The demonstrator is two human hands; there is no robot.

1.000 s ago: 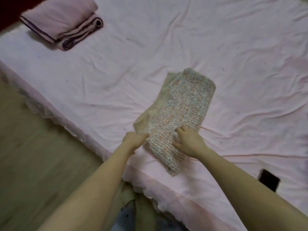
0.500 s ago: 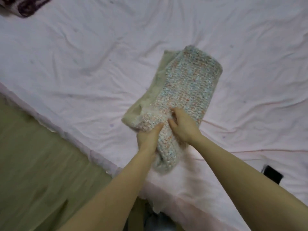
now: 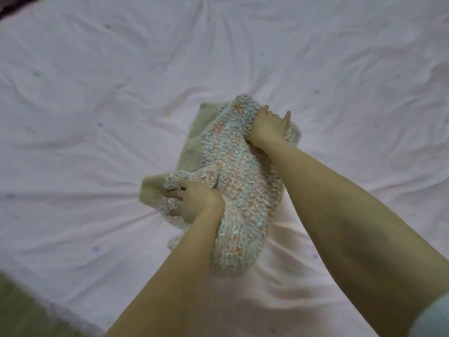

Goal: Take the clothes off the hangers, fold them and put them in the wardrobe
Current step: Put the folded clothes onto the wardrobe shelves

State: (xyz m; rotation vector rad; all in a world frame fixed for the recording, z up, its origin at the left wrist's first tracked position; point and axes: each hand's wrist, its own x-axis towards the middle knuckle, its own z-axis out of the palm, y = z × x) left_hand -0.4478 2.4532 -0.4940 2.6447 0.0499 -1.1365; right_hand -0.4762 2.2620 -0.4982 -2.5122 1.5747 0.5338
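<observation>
A folded knitted garment (image 3: 233,166), speckled in pale blue, orange and white with a pale green lining showing on its left side, lies on the pink bed sheet (image 3: 97,105) in the middle of the view. My left hand (image 3: 194,203) grips its near left edge, fingers curled into the knit. My right hand (image 3: 267,127) grips the far end, thumb on top and fingers tucked under it. The near part of the garment is bunched and lifted off the sheet.
The wrinkled pink sheet covers nearly the whole view. A strip of wooden floor (image 3: 21,312) shows at the bottom left, past the bed's edge. A dark folded cloth (image 3: 7,8) peeks in at the top left corner.
My right hand has moved from the garment's near middle to its far end and gripped it. My left hand has closed on the near edge. The view has shifted further over the bed.
</observation>
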